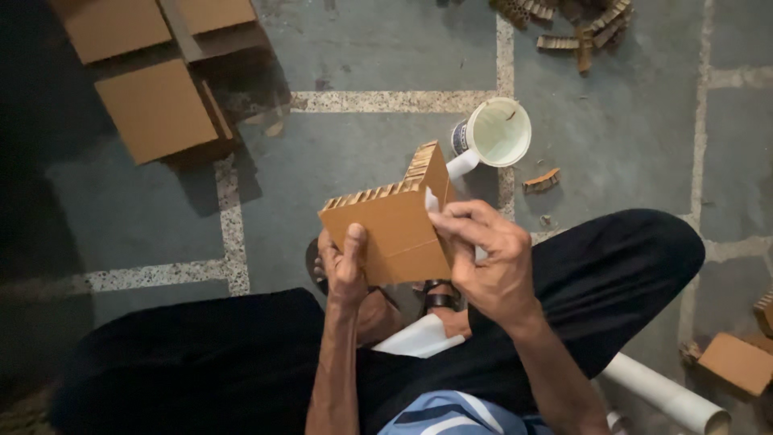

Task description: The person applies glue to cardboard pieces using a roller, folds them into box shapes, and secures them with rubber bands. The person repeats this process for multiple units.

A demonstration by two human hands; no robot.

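Note:
I hold a brown corrugated cardboard corner piece (394,225) over my lap, its two panels meeting at a right angle with the fluted edges facing up. My left hand (345,266) grips its lower left side, thumb on the front face. My right hand (483,258) pinches the folded corner, pressing a small white strip (431,200) against the edge. A white sheet (419,337) lies on my lap below the piece.
A white plastic cup (495,133) stands on the tiled floor just beyond the piece. Flat cardboard boxes (157,109) are stacked at the upper left. Cardboard scraps (576,24) lie at the top right, one (541,180) near the cup. A white tube (668,395) and a box (737,362) sit lower right.

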